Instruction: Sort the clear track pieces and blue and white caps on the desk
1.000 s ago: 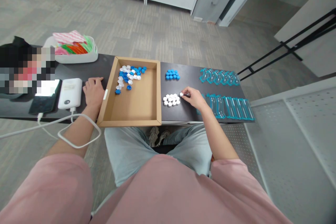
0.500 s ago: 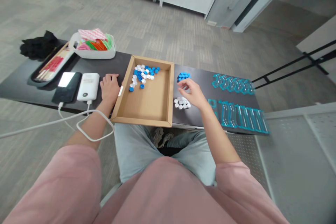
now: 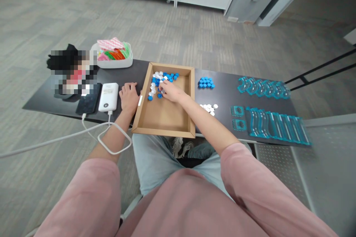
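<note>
In the cardboard tray (image 3: 163,130), my right hand (image 3: 171,91) reaches down to a mixed cluster of small blue and white hexagonal pieces (image 3: 156,77). Its fingers are drawn together at the pieces; what lies between the fingertips is too small to make out. My left hand (image 3: 129,98) rests flat on the table beside the tray's left wall, fingers spread, holding nothing. To the right of the tray stands a neat group of blue pieces (image 3: 206,83). Nearer to me is a group of white pieces (image 3: 209,109), partly hidden by my right forearm.
On the dark table (image 3: 222,92), clear teal-edged plastic parts (image 3: 264,87) lie in rows at the right, with two small square ones (image 3: 238,124). At the left are a white power bank (image 3: 108,97), a phone (image 3: 90,100), cables and a white basket (image 3: 118,63).
My right hand has moved left from above the groups on the table into the tray. The view has shifted, and my left hand stays on the table beside the tray.
</note>
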Tool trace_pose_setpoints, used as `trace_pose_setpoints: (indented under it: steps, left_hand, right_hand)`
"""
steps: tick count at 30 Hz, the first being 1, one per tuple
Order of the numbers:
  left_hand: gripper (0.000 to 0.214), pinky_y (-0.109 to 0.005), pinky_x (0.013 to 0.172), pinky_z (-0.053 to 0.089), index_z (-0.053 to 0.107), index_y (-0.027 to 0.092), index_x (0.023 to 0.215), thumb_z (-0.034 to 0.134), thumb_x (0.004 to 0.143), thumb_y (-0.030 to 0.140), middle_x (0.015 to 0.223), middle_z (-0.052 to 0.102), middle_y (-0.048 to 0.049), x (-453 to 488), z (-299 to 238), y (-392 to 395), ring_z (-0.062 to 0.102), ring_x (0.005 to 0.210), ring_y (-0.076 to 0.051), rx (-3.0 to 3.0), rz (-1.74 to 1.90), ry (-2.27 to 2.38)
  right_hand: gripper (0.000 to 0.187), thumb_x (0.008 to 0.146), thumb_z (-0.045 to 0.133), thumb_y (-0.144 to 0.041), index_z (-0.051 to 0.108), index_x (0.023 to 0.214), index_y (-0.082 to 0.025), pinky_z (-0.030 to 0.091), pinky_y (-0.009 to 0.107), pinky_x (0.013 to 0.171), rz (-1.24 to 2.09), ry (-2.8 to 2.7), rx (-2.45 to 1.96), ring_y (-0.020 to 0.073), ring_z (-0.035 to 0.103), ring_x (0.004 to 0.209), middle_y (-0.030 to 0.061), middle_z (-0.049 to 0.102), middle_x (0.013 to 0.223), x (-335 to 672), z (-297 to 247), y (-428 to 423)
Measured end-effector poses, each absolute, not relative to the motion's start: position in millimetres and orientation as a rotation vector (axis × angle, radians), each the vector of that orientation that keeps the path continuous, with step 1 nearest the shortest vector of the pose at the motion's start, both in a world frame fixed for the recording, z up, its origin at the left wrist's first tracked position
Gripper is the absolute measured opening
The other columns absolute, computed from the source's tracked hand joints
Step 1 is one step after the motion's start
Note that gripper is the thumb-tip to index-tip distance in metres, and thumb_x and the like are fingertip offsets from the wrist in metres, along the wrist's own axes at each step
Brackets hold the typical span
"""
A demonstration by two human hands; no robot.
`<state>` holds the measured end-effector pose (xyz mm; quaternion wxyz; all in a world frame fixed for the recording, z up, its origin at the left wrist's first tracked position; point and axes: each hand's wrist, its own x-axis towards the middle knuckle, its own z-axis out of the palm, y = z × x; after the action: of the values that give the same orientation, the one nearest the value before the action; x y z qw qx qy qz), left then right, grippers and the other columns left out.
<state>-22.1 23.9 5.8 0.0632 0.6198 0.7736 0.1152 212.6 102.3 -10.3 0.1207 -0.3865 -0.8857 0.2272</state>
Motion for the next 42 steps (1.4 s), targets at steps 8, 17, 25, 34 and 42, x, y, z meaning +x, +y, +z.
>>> trace_pose_setpoints:
  steps: [8, 17, 25, 34, 42]
  left_hand:
    - [0.062, -0.057, 0.127, 0.042, 0.063, 0.013, 0.165, 0.047, 0.107, 0.030, 0.166, 0.058, -0.0300, -23.2, 3.9, 23.8, 0.054, 0.154, -0.046, 1.869, 0.355, 2.345]
    - [0.060, -0.056, 0.126, 0.041, 0.060, 0.012, 0.168, 0.043, 0.113, 0.030, 0.168, 0.055, -0.0303, -24.7, 5.8, 23.4, 0.052, 0.153, -0.047, 1.861, 0.323, 2.339]
    - [0.061, -0.056, 0.125, 0.039, 0.056, 0.008, 0.170, 0.031, 0.117, 0.026, 0.168, 0.051, -0.0303, -29.0, 2.2, 26.9, 0.048, 0.150, -0.045, 1.860, 0.280, 2.337]
    - [0.062, -0.055, 0.125, 0.039, 0.056, 0.007, 0.171, 0.030, 0.117, 0.027, 0.169, 0.049, -0.0297, -24.4, 8.5, 24.4, 0.047, 0.153, -0.046, 1.835, 0.238, 2.359]
    - [0.057, -0.056, 0.126, 0.040, 0.058, 0.011, 0.169, 0.034, 0.119, 0.024, 0.166, 0.054, -0.0286, -29.4, 0.2, 28.0, 0.050, 0.151, -0.044, 1.857, 0.266, 2.383]
  right_hand:
    - [0.018, 0.097, 0.065, -0.019, 0.071, 0.114, -0.023, 0.059, 0.042, 0.100, 0.839, -2.249, -0.999, 0.0270, 0.071, 0.105, 0.0094, 0.073, 0.120, 279.1, 30.2, 53.9]
    - [0.029, 0.096, 0.081, -0.051, 0.074, 0.115, -0.031, 0.066, 0.046, 0.093, 0.859, -1.658, -1.349, 0.0274, 0.075, 0.097, 0.0054, 0.078, 0.108, 431.7, 44.1, -42.3]
    - [0.025, 0.095, 0.086, -0.057, 0.078, 0.101, -0.033, 0.066, 0.053, 0.087, 0.686, -1.581, -1.626, 0.0358, 0.077, 0.098, 0.0093, 0.081, 0.104, 487.1, 16.2, -104.3]
    - [0.013, 0.093, 0.079, -0.039, 0.073, 0.105, -0.040, 0.066, 0.065, 0.102, 0.710, -1.766, -1.589, 0.0406, 0.080, 0.114, 0.0085, 0.083, 0.116, 466.3, -10.4, -91.2]
    - [0.089, 0.089, 0.089, -0.063, 0.058, 0.167, -0.031, 0.039, 0.071, 0.142, 0.613, -1.774, -1.529, 0.0471, 0.044, 0.172, 0.0203, 0.054, 0.180, 439.6, -19.3, -86.3]
